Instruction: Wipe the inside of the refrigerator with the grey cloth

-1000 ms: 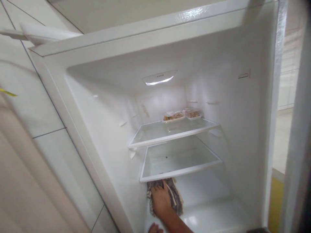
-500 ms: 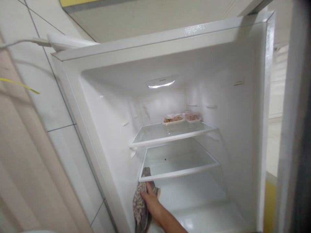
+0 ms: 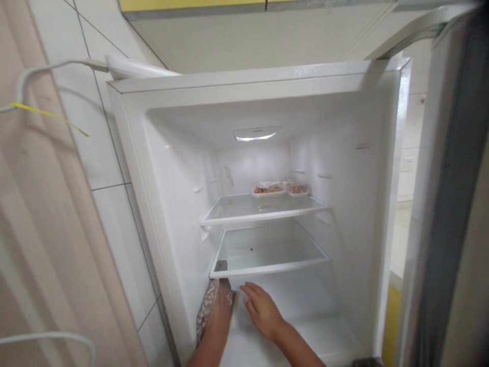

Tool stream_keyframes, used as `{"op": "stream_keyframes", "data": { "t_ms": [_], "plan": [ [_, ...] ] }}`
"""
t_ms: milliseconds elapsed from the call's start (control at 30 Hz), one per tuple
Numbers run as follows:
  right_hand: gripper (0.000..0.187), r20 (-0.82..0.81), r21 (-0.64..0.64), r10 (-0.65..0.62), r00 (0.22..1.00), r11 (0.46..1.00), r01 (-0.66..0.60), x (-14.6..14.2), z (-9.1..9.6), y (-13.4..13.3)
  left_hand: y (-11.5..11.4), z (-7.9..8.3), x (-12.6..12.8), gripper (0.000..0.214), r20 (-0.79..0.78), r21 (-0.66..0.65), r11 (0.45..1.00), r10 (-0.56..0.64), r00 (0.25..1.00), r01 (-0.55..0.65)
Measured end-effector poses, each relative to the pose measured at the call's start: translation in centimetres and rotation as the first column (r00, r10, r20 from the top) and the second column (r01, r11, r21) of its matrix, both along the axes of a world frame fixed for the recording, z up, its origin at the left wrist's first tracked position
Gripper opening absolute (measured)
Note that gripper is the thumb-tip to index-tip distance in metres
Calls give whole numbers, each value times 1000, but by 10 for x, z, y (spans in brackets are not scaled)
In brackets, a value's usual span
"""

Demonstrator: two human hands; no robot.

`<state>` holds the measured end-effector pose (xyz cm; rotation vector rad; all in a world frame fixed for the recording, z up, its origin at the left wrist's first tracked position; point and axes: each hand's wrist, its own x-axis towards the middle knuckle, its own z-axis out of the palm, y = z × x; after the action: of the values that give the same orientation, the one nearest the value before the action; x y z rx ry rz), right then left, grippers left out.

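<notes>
Low in one open refrigerator (image 3: pixel 267 85), the left hand (image 3: pixel 221 300) meets one patterned cloth (image 3: pixel 205 312) along the inner left wall (image 3: pixel 179 219).
Its forearm slants up from below, the fingers hidden, so their grip cannot be told. Just beside, the right hand (image 3: pixel 264 310) angles inward, fingers loosely parted, slightly bent, empty. Two glass shelves (image 3: pixel 271 268) cross above; two food trays (image 3: pixel 268 190) sit on the upper one.
</notes>
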<state>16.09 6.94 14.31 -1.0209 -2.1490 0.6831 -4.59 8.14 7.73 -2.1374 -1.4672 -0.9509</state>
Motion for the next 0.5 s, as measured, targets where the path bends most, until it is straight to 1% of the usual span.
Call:
{"op": "stream_keyframes", "data": {
  "t_ms": [67,133,167,233,300,367,433,500],
  "plan": [
    [53,111,-12,-182,977,983,184,39,-27,0,-7,-8,-7,61,54,33,998,-61,997,60],
    [52,243,9,-353,904,932,361,78,-53,-1,-18,-19,-14,63,131,88,984,-164,978,154],
    [53,301,33,-410,861,907,420,96,-64,-1,-24,-26,-18,64,168,122,971,-225,960,206],
    [54,402,85,-496,770,858,507,121,-80,-3,-31,-39,-28,67,206,148,958,-273,940,246],
    [53,462,147,-544,700,826,545,132,-87,-5,-30,-47,-37,69,192,147,952,-295,936,270],
    [52,482,198,-578,658,804,561,132,-88,-7,-20,-50,-41,68,195,136,949,-306,932,283],
    [52,483,212,-589,648,796,567,129,-87,-7,-3,-48,-41,64,237,131,952,-301,924,277],
    [52,482,194,-571,665,809,554,127,-88,-6,18,-43,-37,61,327,110,967,-253,911,229]
  ]
}}
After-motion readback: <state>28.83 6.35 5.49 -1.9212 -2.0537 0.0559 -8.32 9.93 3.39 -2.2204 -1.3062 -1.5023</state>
